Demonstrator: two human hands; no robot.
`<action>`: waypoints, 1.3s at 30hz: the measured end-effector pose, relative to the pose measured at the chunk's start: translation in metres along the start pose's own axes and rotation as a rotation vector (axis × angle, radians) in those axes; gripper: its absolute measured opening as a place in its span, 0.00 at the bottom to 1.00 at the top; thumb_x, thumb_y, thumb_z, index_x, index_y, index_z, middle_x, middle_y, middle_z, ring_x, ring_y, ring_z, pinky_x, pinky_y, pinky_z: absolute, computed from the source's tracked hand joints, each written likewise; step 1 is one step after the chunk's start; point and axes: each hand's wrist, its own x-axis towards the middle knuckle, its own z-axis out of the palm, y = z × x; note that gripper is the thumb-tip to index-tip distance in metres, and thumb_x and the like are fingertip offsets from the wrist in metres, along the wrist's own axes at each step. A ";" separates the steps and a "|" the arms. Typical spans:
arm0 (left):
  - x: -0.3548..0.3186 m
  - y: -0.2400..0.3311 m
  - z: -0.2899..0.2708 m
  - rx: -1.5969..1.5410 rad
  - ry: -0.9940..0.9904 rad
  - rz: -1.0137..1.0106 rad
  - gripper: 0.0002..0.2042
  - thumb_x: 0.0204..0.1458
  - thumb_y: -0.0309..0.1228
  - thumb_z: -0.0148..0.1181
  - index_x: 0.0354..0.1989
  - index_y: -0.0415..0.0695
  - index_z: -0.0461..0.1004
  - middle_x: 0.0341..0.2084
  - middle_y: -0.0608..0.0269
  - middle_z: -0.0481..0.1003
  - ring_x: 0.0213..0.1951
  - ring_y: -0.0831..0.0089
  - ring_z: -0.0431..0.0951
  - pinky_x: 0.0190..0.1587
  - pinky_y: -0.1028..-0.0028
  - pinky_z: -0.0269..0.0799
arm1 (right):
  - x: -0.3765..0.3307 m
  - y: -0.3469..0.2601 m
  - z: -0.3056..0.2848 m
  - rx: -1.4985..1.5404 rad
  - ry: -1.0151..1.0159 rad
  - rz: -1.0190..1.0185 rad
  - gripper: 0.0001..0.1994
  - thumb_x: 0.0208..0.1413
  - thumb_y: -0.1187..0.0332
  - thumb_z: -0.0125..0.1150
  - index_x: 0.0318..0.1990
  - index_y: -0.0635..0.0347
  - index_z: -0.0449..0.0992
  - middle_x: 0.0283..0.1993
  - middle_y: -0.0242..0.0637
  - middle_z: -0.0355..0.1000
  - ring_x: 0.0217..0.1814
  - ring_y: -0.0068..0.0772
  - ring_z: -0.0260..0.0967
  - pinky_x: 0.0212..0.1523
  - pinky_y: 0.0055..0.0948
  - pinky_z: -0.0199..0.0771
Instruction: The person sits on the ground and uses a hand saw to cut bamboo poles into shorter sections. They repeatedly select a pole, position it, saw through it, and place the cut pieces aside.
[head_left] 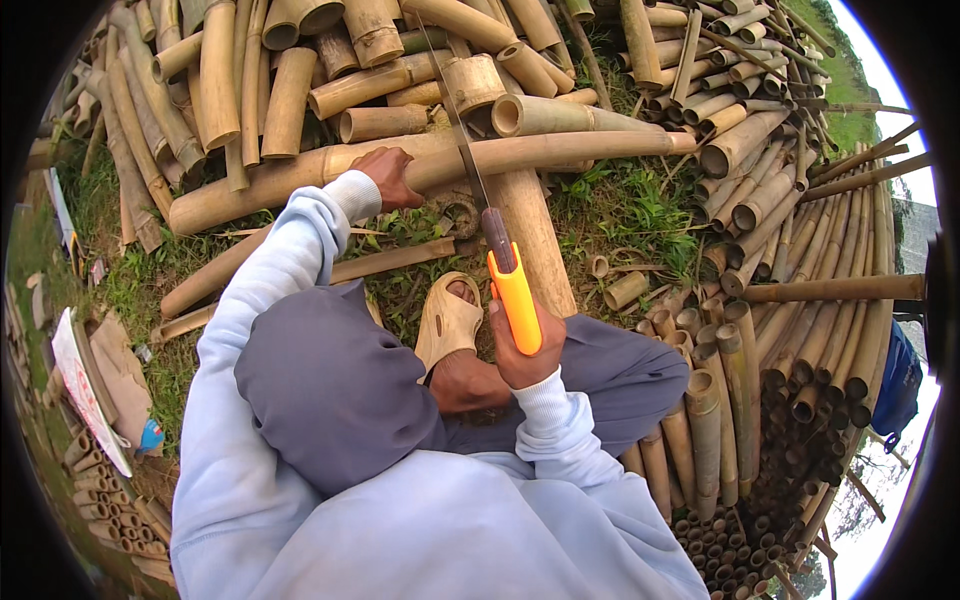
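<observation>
Grass (620, 205) shows in patches between heaps of cut bamboo that ring me on every side, too many pieces to count. Far left, one white board or sack (85, 390) lies on the ground beside a short stack of cut tubes.

My left hand (388, 178) reaches forward out of a pale blue sleeve, its fingers wrapped over the top of one long bamboo pole (560, 150) that lies crosswise in front of me, resting on a thicker upright-running log (535, 245). A thinner split strip (390, 260) lies on the grass beneath my forearm. One foot in a tan sandal (447, 320) is planted just below the log, between my knees.

My right hand (525, 350) is clamped tight around the orange handle of one handsaw (505, 270); its narrow blade runs up and away, crossing the pole just right of my left hand. To the right, more bamboo is stacked with open round ends facing me.

As I judge it, the blade sits near my left fingers, so a slip or a jump out of the cut could catch them. The pole is round and only held by one hand, so it could roll under the stroke and bind the blade. My sandalled foot is open-toed and lies close under the saw's line.
</observation>
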 end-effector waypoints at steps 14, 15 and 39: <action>-0.005 0.006 -0.029 -0.100 0.034 0.055 0.25 0.36 0.40 0.71 0.39 0.30 0.81 0.33 0.36 0.81 0.38 0.49 0.84 0.47 0.59 0.78 | -0.011 0.000 -0.010 0.042 0.009 -0.077 0.07 0.56 0.77 0.66 0.42 0.68 0.80 0.27 0.42 0.76 0.26 0.40 0.78 0.29 0.32 0.75; -0.005 0.001 -0.029 -0.095 0.066 0.057 0.26 0.37 0.42 0.71 0.38 0.29 0.80 0.33 0.35 0.81 0.38 0.47 0.84 0.48 0.58 0.78 | -0.027 0.012 -0.010 0.050 0.070 -0.183 0.08 0.54 0.78 0.66 0.42 0.69 0.80 0.26 0.43 0.75 0.25 0.41 0.78 0.28 0.33 0.75; -0.055 0.033 -0.105 -0.072 0.297 0.135 0.22 0.41 0.34 0.68 0.48 0.39 0.80 0.34 0.46 0.82 0.38 0.54 0.83 0.47 0.62 0.77 | 0.013 0.049 -0.032 -0.143 0.567 0.088 0.11 0.58 0.75 0.65 0.43 0.66 0.69 0.29 0.42 0.70 0.28 0.37 0.70 0.34 0.33 0.71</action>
